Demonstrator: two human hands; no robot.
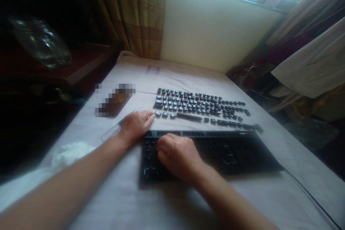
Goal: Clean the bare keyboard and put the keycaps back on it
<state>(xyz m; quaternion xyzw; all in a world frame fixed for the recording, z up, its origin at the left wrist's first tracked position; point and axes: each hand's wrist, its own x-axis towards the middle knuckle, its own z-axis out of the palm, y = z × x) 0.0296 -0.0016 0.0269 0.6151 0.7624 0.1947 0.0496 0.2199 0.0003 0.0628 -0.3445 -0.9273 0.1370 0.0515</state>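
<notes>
A black keyboard frame [229,152] with its keys taken off lies on the white cloth in front of me. Behind it, several loose black keycaps [199,106] are laid out in rows in the keyboard's layout. My left hand [134,125] rests on the cloth at the frame's far left corner, fingers together, their tips touching a keycap [157,113] at the left end of the bottom row. My right hand [176,156] sits curled on the left part of the frame, fingers bent down onto it. What they grip, if anything, is hidden.
A brown, partly blurred object [115,101] lies on the cloth at the left. White crumpled tissue [70,151] sits near my left forearm. The keyboard's cable [309,196] runs off to the right. A dark red table [81,64] stands at the left, curtains and a wall behind.
</notes>
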